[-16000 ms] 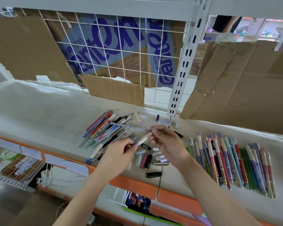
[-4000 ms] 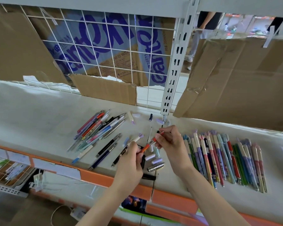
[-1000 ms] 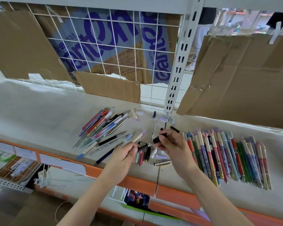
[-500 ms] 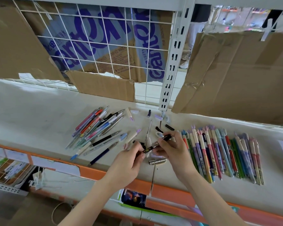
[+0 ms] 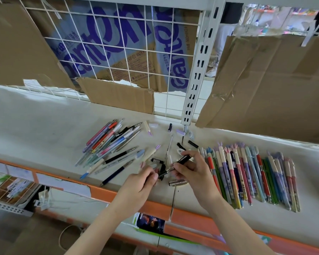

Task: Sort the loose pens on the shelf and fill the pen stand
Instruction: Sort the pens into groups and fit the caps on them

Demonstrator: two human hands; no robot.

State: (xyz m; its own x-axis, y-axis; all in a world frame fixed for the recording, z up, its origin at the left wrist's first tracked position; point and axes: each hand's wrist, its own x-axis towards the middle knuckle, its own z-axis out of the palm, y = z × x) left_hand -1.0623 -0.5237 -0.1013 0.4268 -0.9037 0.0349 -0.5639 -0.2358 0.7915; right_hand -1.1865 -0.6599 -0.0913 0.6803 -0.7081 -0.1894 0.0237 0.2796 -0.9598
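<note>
Progress is partial. Sorted row of capped pens (image 5: 250,177) sits lined up on the right side of the shelf (image 5: 35,126), parallel and touching. Unsorted pile of mixed pens (image 5: 110,142) is fanned out on the left, well apart from that row. Between them, loose caps and barrel pieces (image 5: 173,138) lie scattered, plus a silver cap (image 5: 177,182) just beside my right wrist. Both my hands are on one black pen (image 5: 175,165) above the shelf: right hand (image 5: 193,172) pinches the upper barrel, left hand (image 5: 142,183) pinches the tip end. Looks like I'm reassembling or capping it, can't tell which. No pen stand in view, so filling it hasn't visibly started. Left to do, by my read: finish this pen, match the stray caps, sort the left pile, then load the stand.
</note>
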